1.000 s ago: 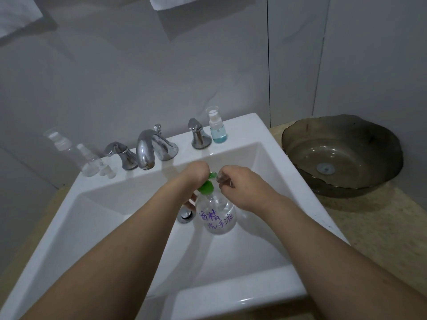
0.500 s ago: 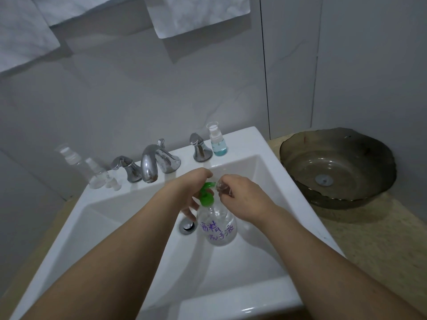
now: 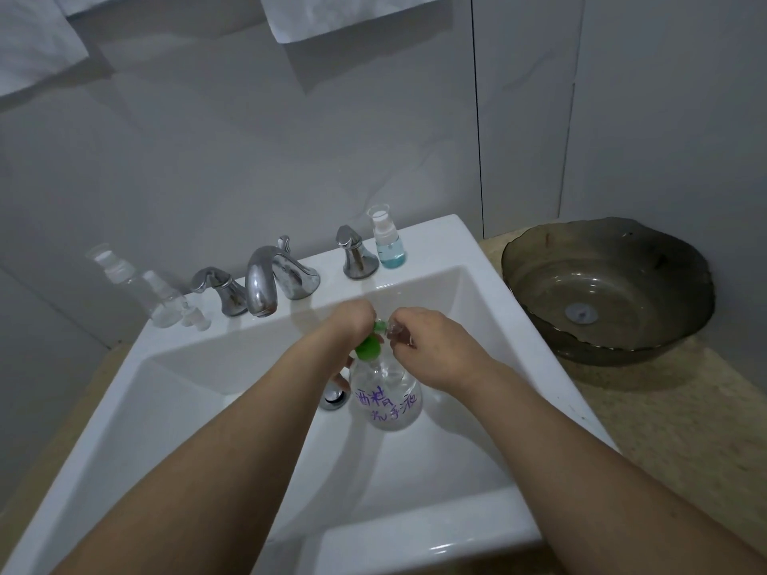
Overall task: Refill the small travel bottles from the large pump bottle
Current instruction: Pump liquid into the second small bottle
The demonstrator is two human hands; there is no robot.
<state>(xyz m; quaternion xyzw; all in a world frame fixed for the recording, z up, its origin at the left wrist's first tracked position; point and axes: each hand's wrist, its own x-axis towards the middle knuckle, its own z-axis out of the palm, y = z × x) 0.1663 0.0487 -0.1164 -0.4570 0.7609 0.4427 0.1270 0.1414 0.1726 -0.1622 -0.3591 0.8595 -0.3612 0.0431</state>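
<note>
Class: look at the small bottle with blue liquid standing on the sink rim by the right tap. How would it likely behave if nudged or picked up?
The blue bottle looks tall and narrow, so a sideways nudge would probably tip it. It appears only partly filled, so it is likely light. Standing near the sink basin's edge, it might tumble in.

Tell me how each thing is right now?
Big bottle: upright in the sink, part full.
Green pump: under the left hand.
Tiny bottle: pinched in the right hand at the pump's spout.
Blue bottle: capped, upright.
Faucet: off.
Drain: plug state unclear.
</note>
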